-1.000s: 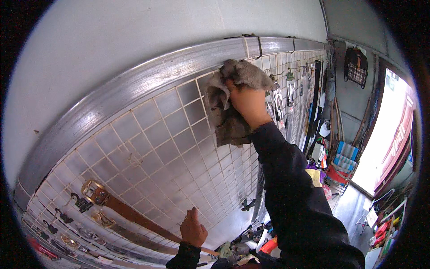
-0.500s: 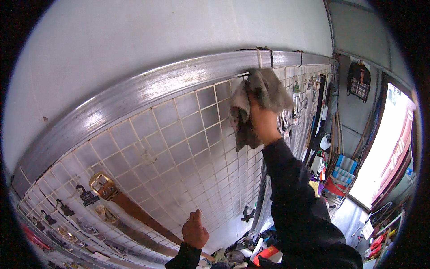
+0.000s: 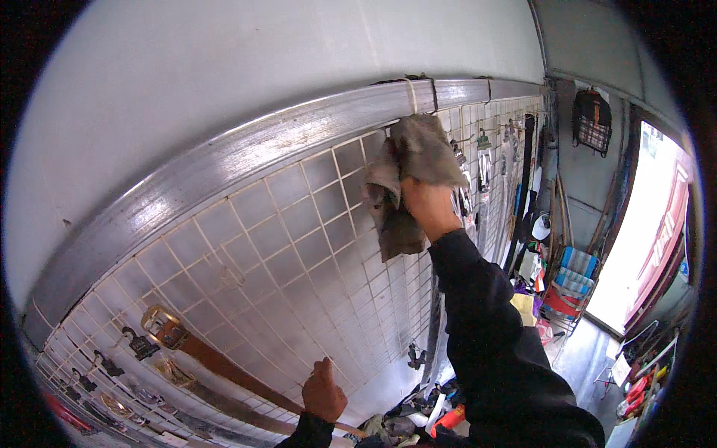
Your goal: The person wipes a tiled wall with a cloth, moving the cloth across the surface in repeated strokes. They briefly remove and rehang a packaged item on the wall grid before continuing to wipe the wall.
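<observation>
My right hand [image 3: 427, 203] grips a crumpled grey-brown cloth [image 3: 427, 145] against a white wire grid [image 3: 291, 224], just under a metal rail [image 3: 216, 160]. The cloth hides the fingertips. Low in the middle, my left hand [image 3: 325, 392] rests at the grid with its fingers curled; whatever is between them is hidden. Down and left from it hangs a brown belt [image 3: 224, 362] with a gold buckle [image 3: 164, 328], beside black clips [image 3: 140, 343] and further buckles.
Packaged items [image 3: 484, 157] hang farther along the grid. At right are a black backpack [image 3: 591, 119], poles, a folded striped chair [image 3: 575, 265] and a bright open doorway [image 3: 627, 231]. Mixed goods [image 3: 448, 418] lie piled below, and more [image 3: 635, 392] stand at lower right.
The cloth in my right hand has shifted along under the rail, first rightward, then slightly back left, changing its folds. My left hand stays low at the grid. The view has tilted slightly.
</observation>
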A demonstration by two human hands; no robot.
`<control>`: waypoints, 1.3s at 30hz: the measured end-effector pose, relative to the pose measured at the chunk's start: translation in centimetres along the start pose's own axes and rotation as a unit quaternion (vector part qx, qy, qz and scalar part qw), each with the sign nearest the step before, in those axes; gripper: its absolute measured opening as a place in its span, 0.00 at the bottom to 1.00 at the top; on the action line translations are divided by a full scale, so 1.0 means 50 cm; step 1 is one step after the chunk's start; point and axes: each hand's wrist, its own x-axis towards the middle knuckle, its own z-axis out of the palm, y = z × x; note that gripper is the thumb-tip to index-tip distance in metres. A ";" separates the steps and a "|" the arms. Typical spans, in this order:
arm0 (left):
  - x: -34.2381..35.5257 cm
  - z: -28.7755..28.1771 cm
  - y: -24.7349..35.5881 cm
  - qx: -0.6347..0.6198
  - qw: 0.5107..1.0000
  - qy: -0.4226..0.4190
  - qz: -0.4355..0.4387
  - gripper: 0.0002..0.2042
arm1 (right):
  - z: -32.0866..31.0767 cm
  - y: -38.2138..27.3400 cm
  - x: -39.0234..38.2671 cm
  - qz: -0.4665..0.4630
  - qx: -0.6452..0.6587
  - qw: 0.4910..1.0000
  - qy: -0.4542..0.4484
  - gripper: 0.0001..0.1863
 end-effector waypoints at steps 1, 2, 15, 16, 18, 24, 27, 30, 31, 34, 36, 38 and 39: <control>0.000 -0.001 0.000 -0.007 1.000 -0.005 -0.005 0.32 | 0.008 -0.003 -0.001 -0.021 -0.014 1.000 -0.018 0.18; 0.000 -0.001 0.002 -0.004 1.000 -0.004 -0.007 0.32 | 0.015 -0.007 -0.001 -0.028 -0.023 0.999 -0.021 0.18; 0.000 -0.003 0.003 -0.001 1.000 0.000 -0.007 0.32 | -0.010 -0.059 -0.004 0.031 0.130 0.991 -0.010 0.21; 0.001 -0.004 0.004 -0.001 1.000 -0.016 -0.021 0.32 | -0.006 -0.060 0.005 0.150 0.172 0.972 -0.048 0.20; 0.001 -0.005 0.007 0.001 0.999 -0.017 -0.032 0.32 | 0.013 -0.082 0.018 0.209 0.202 0.955 -0.059 0.18; 0.004 0.001 -0.002 0.004 1.000 -0.003 -0.019 0.31 | -0.008 -0.127 -0.023 0.147 0.207 0.967 -0.033 0.15; 0.001 0.006 -0.008 0.002 0.997 0.063 0.045 0.31 | -0.030 -0.094 -0.026 0.292 0.211 0.931 -0.054 0.13; -0.003 0.007 -0.005 0.008 0.998 0.059 0.030 0.31 | -0.021 -0.053 0.001 0.426 0.680 0.592 0.081 0.15; -0.003 0.006 -0.003 0.013 0.998 0.050 0.024 0.31 | -0.018 -0.035 0.018 0.380 0.695 0.609 0.039 0.17; -0.004 0.000 0.002 0.007 0.999 0.034 0.011 0.32 | 0.004 0.003 0.050 0.372 0.681 0.628 0.060 0.14; -0.003 -0.005 0.002 -0.013 1.000 0.004 -0.010 0.32 | 0.016 0.026 0.059 0.322 0.667 0.669 0.059 0.13; 0.000 -0.007 0.000 -0.027 1.000 0.004 -0.006 0.32 | 0.026 0.043 0.063 0.358 0.641 0.678 0.034 0.14; 0.002 -0.007 -0.001 -0.028 0.999 0.019 0.000 0.32 | 0.027 0.049 0.062 0.388 0.614 0.687 0.038 0.14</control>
